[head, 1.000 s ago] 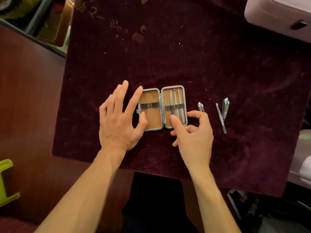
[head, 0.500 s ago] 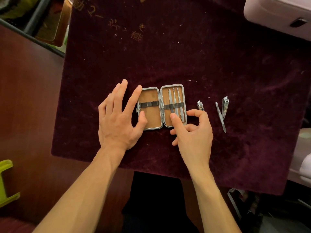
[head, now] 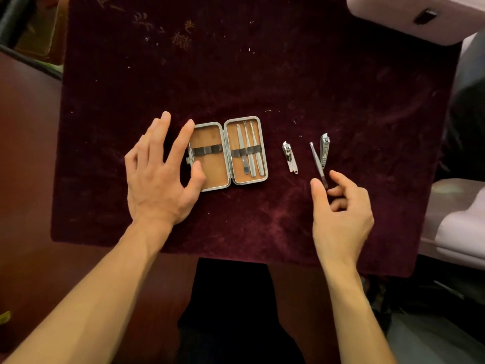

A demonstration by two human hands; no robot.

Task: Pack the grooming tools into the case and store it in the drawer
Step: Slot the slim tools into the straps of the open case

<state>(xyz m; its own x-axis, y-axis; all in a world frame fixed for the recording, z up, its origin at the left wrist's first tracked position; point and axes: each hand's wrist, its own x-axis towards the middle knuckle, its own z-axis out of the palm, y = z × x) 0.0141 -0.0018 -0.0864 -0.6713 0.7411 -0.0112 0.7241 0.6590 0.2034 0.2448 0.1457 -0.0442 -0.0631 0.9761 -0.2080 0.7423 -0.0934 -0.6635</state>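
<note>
Left hand (head: 157,185): spread, thumb and forefinger touching open case (head: 210,170). Right hand (head: 341,219): half-curled, empty, thumb and forefinger flanking near end of tweezers (head: 317,161).

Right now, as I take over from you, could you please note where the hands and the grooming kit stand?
Left hand: open, thumb resting on the open case's empty left half.
Right hand: open, thumb and forefinger either side of the tweezers' near end, not pinching yet.
Done: three slim tools sit under the right half's strap.
Left: tweezers, small clipper and large clipper lie on the cloth right of the case; pack them, shut the case, put it in the drawer, not in view.
</note>
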